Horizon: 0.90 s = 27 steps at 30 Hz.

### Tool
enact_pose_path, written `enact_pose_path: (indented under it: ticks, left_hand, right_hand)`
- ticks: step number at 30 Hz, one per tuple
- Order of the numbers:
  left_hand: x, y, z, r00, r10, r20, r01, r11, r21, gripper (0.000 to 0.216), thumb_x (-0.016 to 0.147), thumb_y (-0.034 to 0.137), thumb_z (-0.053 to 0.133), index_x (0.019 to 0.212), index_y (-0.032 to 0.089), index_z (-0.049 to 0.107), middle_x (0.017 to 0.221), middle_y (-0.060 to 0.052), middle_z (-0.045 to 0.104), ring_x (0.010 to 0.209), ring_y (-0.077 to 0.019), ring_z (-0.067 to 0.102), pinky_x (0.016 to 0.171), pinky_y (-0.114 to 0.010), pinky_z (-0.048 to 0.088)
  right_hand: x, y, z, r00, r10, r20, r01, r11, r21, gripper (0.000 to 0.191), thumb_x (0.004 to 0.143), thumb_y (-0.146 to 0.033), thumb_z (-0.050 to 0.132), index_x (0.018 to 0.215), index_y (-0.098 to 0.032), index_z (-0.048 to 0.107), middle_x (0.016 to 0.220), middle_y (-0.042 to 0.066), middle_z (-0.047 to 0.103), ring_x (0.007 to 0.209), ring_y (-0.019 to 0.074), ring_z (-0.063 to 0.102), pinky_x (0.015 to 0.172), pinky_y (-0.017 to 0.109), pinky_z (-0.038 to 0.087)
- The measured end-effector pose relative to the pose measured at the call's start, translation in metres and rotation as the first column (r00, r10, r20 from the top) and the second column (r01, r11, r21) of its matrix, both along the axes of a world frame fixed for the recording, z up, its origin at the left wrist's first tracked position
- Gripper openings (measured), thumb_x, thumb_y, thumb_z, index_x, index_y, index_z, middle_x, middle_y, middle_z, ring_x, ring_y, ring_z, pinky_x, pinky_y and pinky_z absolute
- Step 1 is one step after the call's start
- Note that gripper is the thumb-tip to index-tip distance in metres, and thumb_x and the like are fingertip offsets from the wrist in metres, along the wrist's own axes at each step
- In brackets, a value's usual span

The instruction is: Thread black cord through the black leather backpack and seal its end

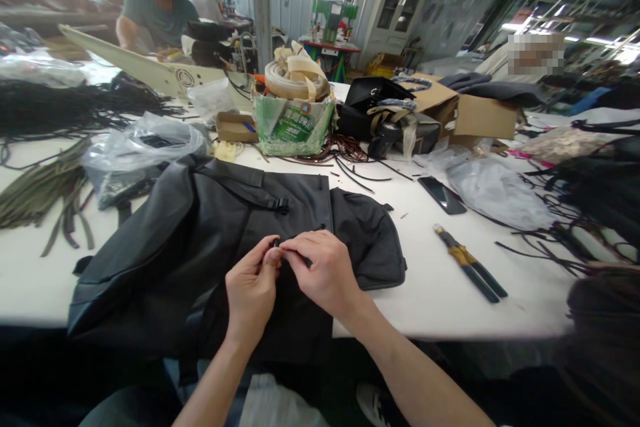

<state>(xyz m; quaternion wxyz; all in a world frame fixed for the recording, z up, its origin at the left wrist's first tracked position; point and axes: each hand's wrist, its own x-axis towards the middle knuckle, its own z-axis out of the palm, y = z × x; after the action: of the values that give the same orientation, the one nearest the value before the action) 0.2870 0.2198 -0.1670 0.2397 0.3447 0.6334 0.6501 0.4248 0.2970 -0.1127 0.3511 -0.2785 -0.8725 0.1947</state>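
Observation:
A large black bag [210,213] with straps and a buckle [279,205] lies across the white table in front of me. Over its middle, my left hand [253,280] pinches a small black piece [276,243] between thumb and forefinger; it looks like a buckle or strap end, but is too small to name surely. My right hand [320,267] is closed just beside it, its fingertips meeting at the same piece. What the right fingers grip is hidden behind them.
Pliers [470,263] and a phone [442,195] lie to the right. Behind the bag stands a green box [293,123] with rolled webbing. Plastic bags [145,143], cut straps [45,180] and cardboard boxes [485,117] surround it. Another person [157,10] sits at the back left.

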Motion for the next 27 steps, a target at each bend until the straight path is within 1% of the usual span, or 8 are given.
enact_pose_path:
  ticks: [2,4,7,10,13,17,21,27]
  left_hand:
    - [0.0,-0.001,-0.001,0.994,0.003,-0.111,-0.001,1.0,0.021,0.037,0.1,0.045,0.076,0.122,0.018,0.086,0.083,-0.004,0.081,0.067,-0.0169,0.073,0.066,-0.027,0.063]
    - [0.001,-0.001,-0.003,0.981,0.005,-0.194,0.004,0.999,0.047,0.033,0.102,0.041,0.074,0.123,0.018,0.085,0.089,-0.005,0.084,0.072,-0.0184,0.077,0.075,-0.029,0.067]
    - [0.001,-0.002,-0.006,0.968,0.011,-0.251,0.011,0.996,0.088,0.03,0.104,0.037,0.073,0.124,0.018,0.084,0.096,-0.007,0.086,0.078,-0.0199,0.08,0.081,-0.032,0.069]
    - [0.002,-0.002,-0.009,0.955,0.018,-0.295,0.014,0.994,0.108,0.028,0.105,0.035,0.071,0.124,0.018,0.083,0.104,-0.008,0.087,0.086,-0.0222,0.083,0.087,-0.034,0.069]
    - [0.001,-0.002,-0.011,0.946,0.025,-0.325,0.017,0.992,0.126,0.026,0.107,0.031,0.069,0.125,0.018,0.082,0.112,-0.009,0.087,0.095,-0.0233,0.084,0.091,-0.034,0.07]
    - [0.001,-0.001,-0.011,0.939,0.011,-0.343,0.049,0.985,0.165,0.024,0.107,0.025,0.068,0.127,0.018,0.08,0.113,-0.008,0.087,0.096,-0.0212,0.084,0.092,-0.032,0.069]
    - [0.004,-0.001,-0.008,0.925,0.035,-0.379,0.055,0.973,0.224,0.022,0.107,0.021,0.068,0.125,0.017,0.08,0.114,-0.009,0.086,0.099,-0.0209,0.084,0.093,-0.03,0.068]
    - [0.007,0.001,-0.008,0.925,0.054,-0.376,0.043,0.968,0.247,0.021,0.107,0.018,0.067,0.125,0.016,0.079,0.113,-0.011,0.085,0.101,-0.0213,0.083,0.093,-0.029,0.068]
  right_hand:
    - [0.006,0.0,0.004,0.996,0.048,0.076,-0.047,0.999,-0.022,0.015,0.106,-0.013,0.071,0.099,-0.023,0.08,0.1,0.002,0.086,0.091,0.0195,0.078,0.089,0.036,0.052]
    - [0.01,-0.001,0.008,0.986,0.085,0.145,-0.082,0.996,-0.026,0.018,0.107,-0.01,0.067,0.106,-0.022,0.08,0.105,0.004,0.086,0.094,0.0209,0.078,0.09,0.037,0.052]
    - [0.012,-0.004,0.011,0.983,0.07,0.17,-0.07,0.998,-0.007,0.021,0.105,-0.007,0.064,0.111,-0.02,0.079,0.105,0.005,0.084,0.095,0.0223,0.077,0.091,0.039,0.052]
    - [0.008,-0.006,0.008,0.99,0.039,0.138,-0.041,0.999,0.01,0.018,0.102,-0.006,0.066,0.105,-0.02,0.078,0.098,0.004,0.082,0.091,0.0221,0.075,0.09,0.04,0.051]
    - [0.005,-0.008,0.004,0.997,0.015,0.069,-0.017,0.999,0.031,0.015,0.1,-0.008,0.068,0.098,-0.021,0.076,0.093,0.004,0.08,0.087,0.022,0.073,0.088,0.04,0.051]
    - [0.004,-0.007,0.001,1.0,0.008,-0.001,-0.008,0.996,0.088,0.019,0.101,-0.007,0.067,0.099,-0.022,0.077,0.095,0.003,0.083,0.085,0.0205,0.075,0.089,0.041,0.049]
    - [0.004,-0.006,0.001,0.999,0.002,-0.047,0.005,0.99,0.143,0.02,0.099,-0.005,0.069,0.099,-0.023,0.077,0.092,0.0,0.084,0.08,0.0186,0.075,0.088,0.042,0.049]
    - [0.001,-0.004,-0.006,0.995,0.001,-0.095,0.013,0.988,0.153,0.018,0.101,-0.007,0.07,0.098,-0.024,0.077,0.091,0.0,0.084,0.078,0.0183,0.076,0.088,0.043,0.051]
